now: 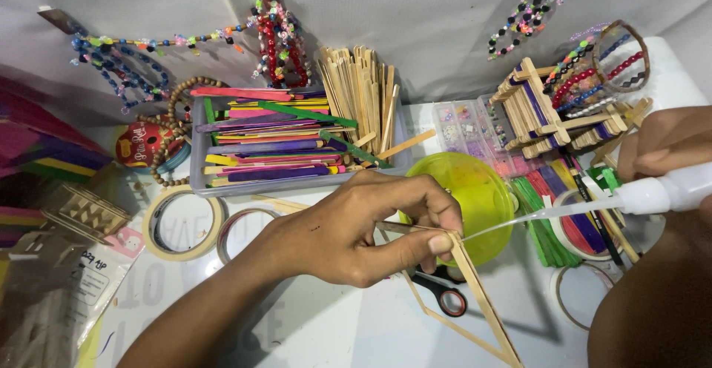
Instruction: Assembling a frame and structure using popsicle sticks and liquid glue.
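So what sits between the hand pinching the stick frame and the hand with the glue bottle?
In the head view, the yellow-green round container and the glue bottle's long clear nozzle lie between the left hand and right hand.

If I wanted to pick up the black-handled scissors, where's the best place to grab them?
Take the scissors by the round finger loop, coming from the near side. Only that loop shows clearly; the stick frame crosses over them and the left hand covers the rest.

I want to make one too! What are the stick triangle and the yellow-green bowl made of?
The stick triangle in the left hand looks like plain, unpainted wood: pale tan, flat and matte. The bowl looks like glossy plastic, since light glows through it.
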